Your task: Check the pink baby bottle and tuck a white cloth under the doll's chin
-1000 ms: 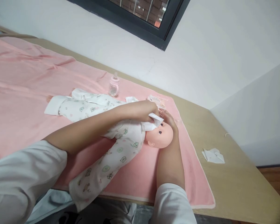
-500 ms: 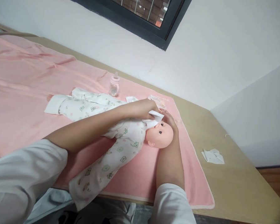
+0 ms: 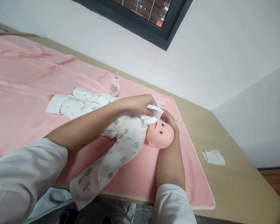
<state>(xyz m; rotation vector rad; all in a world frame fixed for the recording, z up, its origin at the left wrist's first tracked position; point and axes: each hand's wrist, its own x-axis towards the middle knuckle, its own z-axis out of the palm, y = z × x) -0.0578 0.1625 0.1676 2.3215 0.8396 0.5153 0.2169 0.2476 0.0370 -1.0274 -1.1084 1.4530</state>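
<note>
Two hands on the job here: your left hand [image 3: 142, 104] has its fingers pinched together on a folded white wipe [image 3: 154, 112], and the wipe sticks out past your fingertips toward the doll's face, its free corner sitting right by the mouth and chin of the baby doll [image 3: 130, 133]. Your right hand [image 3: 171, 119] is tucked around the far side of the doll's head [image 3: 162, 135], fingers curved against the top of it, so it's cupping rather than gripping tight; I can't see the fingertips well enough to say how far they're spread. The doll lies on its back on the pink blanket [image 3: 25, 81], head pointing toward the right edge, dressed in a white onesie with little green animal prints, one leg hanging toward the near table edge. The wipe is basically between your two hands, touching your left fingers and just beside your right ones. Behind your left hand there's a small pink baby bottle [image 3: 115, 85] standing upright on the blanket, well apart from the doll's head. Off to the right, on the bare wooden table [image 3: 235, 180], lies a crumpled white tissue [image 3: 214, 156].
</note>
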